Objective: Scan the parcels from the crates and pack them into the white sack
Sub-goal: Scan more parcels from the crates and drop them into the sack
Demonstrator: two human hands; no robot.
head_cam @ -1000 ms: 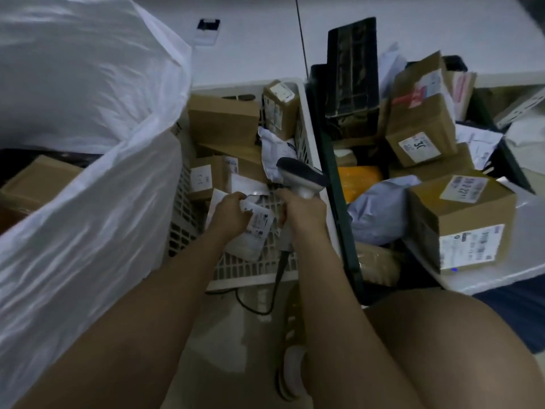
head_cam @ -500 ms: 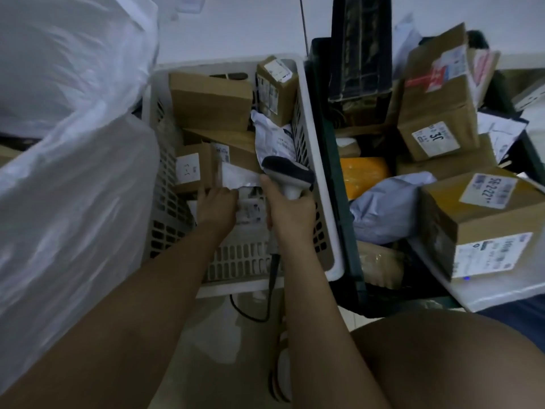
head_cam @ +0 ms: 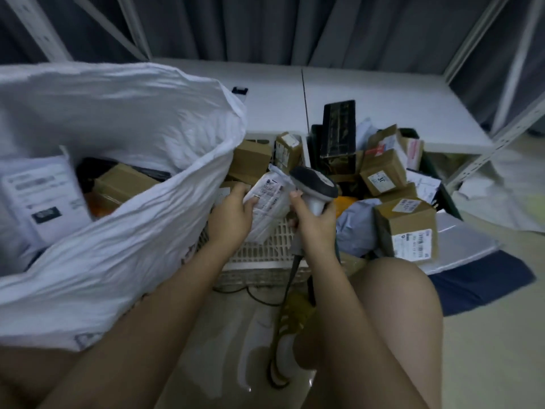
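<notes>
- Grey curtains [head_cam: 265,25] and pale shelving uprights [head_cam: 501,69] closed off the back of the room, above a white shelf board [head_cam: 368,93].
- Since half a second earlier the view had tipped up, and the left hand [head_cam: 233,214] had lifted the white mailer parcel [head_cam: 267,202] out of the white crate [head_cam: 265,249]; it now gripped the parcel, label up, above the crate's near wall.
- As before, the right hand [head_cam: 317,219] was clenched round the handle of the barcode scanner [head_cam: 314,184], whose dark head sat just beside the parcel's upper end.
- Brown boxes [head_cam: 253,160] lay further back in the white crate.
- To the left, the white sack [head_cam: 124,160] gaped open, now far more of it in view, holding a brown box [head_cam: 124,181] and a labelled white packet [head_cam: 41,199].
- To the right, the dark crate [head_cam: 442,199] was heaped with labelled cartons [head_cam: 405,228], a grey poly bag [head_cam: 356,228] and an upright black box [head_cam: 337,131].
- The sack's rim covered the white crate's left side; the person's bare knee [head_cam: 398,305] and shoe [head_cam: 290,335] filled the foreground.
</notes>
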